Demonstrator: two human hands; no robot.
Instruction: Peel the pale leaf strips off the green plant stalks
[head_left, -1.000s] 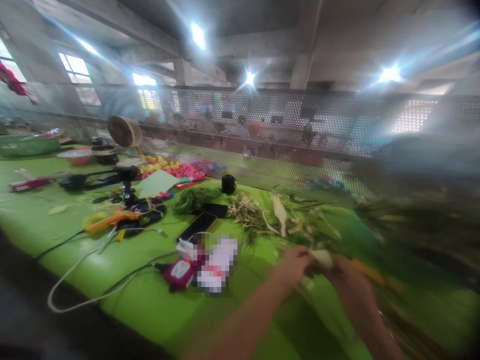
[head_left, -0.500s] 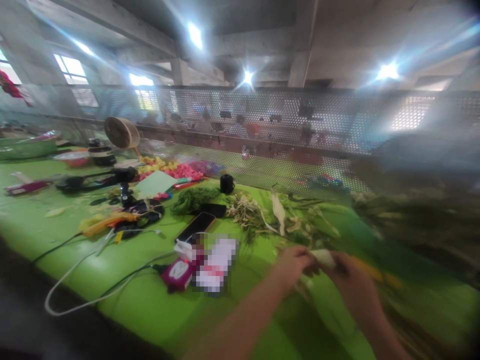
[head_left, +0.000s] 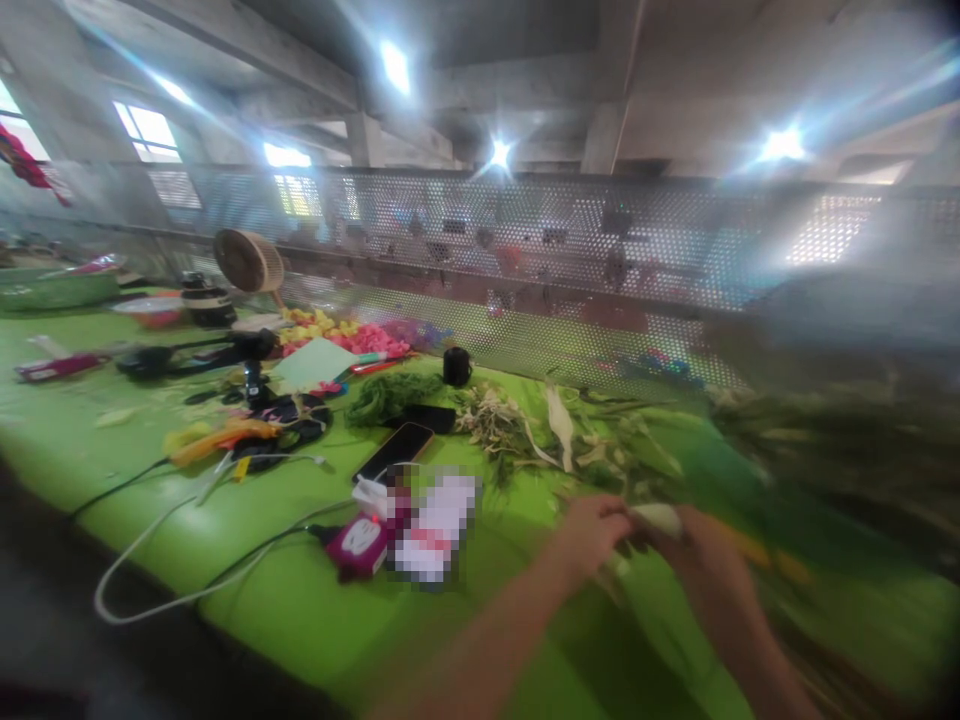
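Two hands, left hand (head_left: pixel 592 535) and right hand (head_left: pixel 697 560), meet near the bench's (head_left: pixel 300 600) front edge, fingers pinched from both sides on a pale leaf strip (head_left: pixel 658 517), probably to keep it taut above the leaf scraps (head_left: pixel 525 430).

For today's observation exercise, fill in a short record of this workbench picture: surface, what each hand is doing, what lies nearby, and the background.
Surface: bright green table
Left hand: closed on one end of a pale plant piece
Right hand: closed on the other end of the same piece; detail blurred
Behind the hands: loose pile of leaves and husks
Left of the hands: smartphone, white cable, small magenta device
Further off: black cup, small fan
Background: perforated metal screen
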